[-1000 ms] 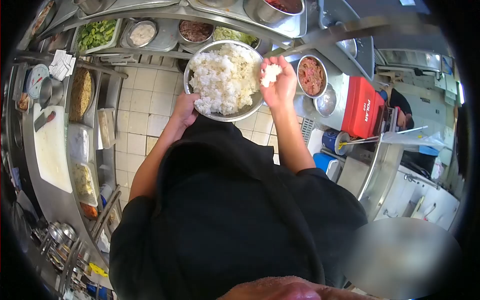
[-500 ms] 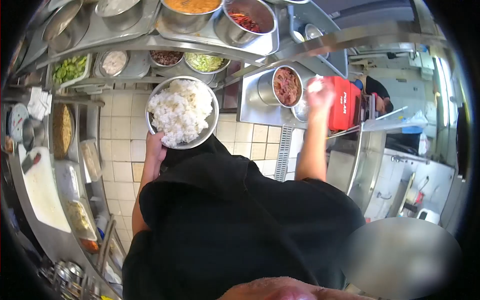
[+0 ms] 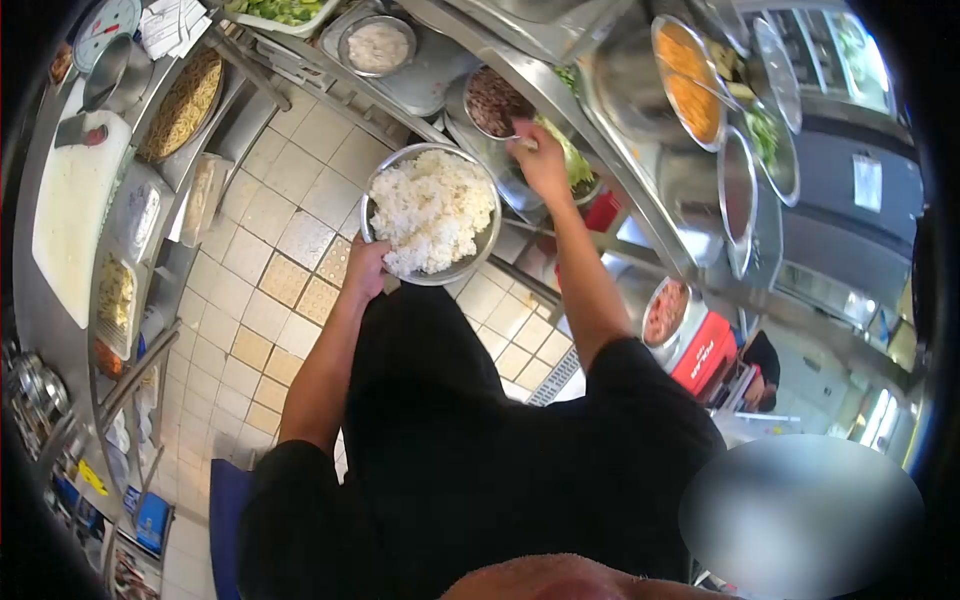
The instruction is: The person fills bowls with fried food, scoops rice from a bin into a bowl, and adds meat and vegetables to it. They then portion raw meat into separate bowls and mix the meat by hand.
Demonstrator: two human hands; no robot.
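My left hand (image 3: 368,268) grips the rim of a round metal bowl (image 3: 490,247) at its lower left. White cooked rice (image 3: 432,212) is heaped in that bowl. My right hand (image 3: 542,160) is closed, with its fingertips at the near edge of a small metal bowl of dark reddish-brown chopped food (image 3: 493,100). Whatever those fingers may hold is too small and blurred to name. Partly hidden behind my right hand and forearm is a bowl of shredded pale green vegetable (image 3: 577,168).
A steel shelf (image 3: 520,80) runs above the small bowls. Beyond it stand a bowl of orange food (image 3: 688,85) and several others. A red POLAR box (image 3: 708,352) is at right, by a pot of pinkish food (image 3: 666,310). On the left counter lies a cutting board (image 3: 75,220).
My view has turned toward the shelf. The right hand has moved from beside the red box to the bowl of dark chopped food. My left hand keeps hold of the rice bowl.
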